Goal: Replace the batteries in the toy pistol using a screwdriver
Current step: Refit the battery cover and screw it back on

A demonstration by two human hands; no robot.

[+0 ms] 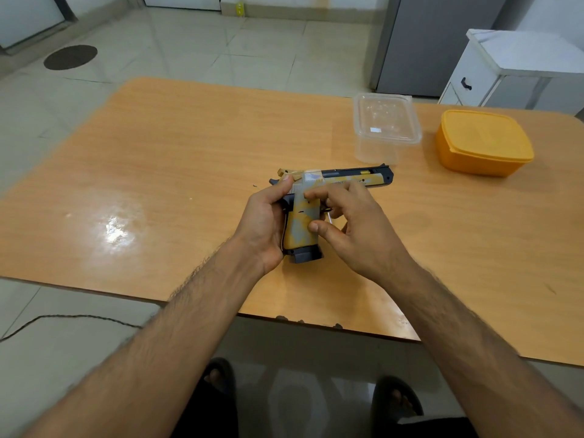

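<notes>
A wooden table (177,159) with a glossy orange top stands on a pale tiled floor (196,45). Toward its far right side, a clear plastic container (386,126) sits near a lidded orange plastic container (483,142). Behind them stand a white cabinet (512,67) with a dark drawer handle and a grey refrigerator (433,42). A dark round mat (70,57) lies on the floor at far left, and a thin black cable (72,317) runs across the tiles beside the table's near edge.

Before you: one yellow-and-grey plastic toy pistol (335,184); two bare hands, your left hand (264,227) and right hand (357,229); one clear lidless plastic container (386,128); one lidded orange plastic box (483,142); one orange-brown wooden table (196,147); two dark sandals (396,396).
</notes>
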